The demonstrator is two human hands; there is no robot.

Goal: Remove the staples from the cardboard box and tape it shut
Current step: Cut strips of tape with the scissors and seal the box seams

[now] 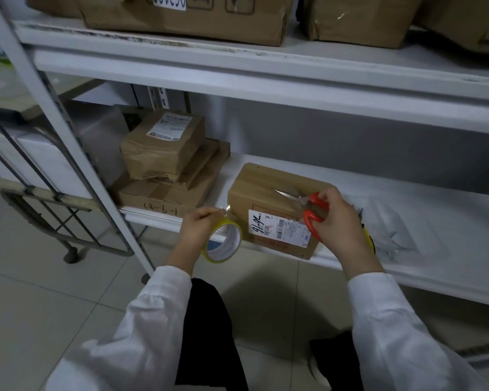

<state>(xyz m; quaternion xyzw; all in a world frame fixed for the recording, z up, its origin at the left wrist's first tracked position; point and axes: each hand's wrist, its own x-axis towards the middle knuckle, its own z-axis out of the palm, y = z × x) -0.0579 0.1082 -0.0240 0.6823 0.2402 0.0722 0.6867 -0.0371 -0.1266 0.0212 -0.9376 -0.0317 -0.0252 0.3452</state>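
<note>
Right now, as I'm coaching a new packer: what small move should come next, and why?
Probably bring the scissors to the tape roll and snip. The left hand holds the roll beside the cardboard box, a shiny strip seems stretched between them, and the right hand grips the scissors over the box.

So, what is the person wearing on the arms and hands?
Both arms are covered by long white sleeves of loose, creased cloth, the left sleeve and the right sleeve ending at the wrists. The left hand and the right hand are bare: no gloves, no ring or watch visible.
</note>
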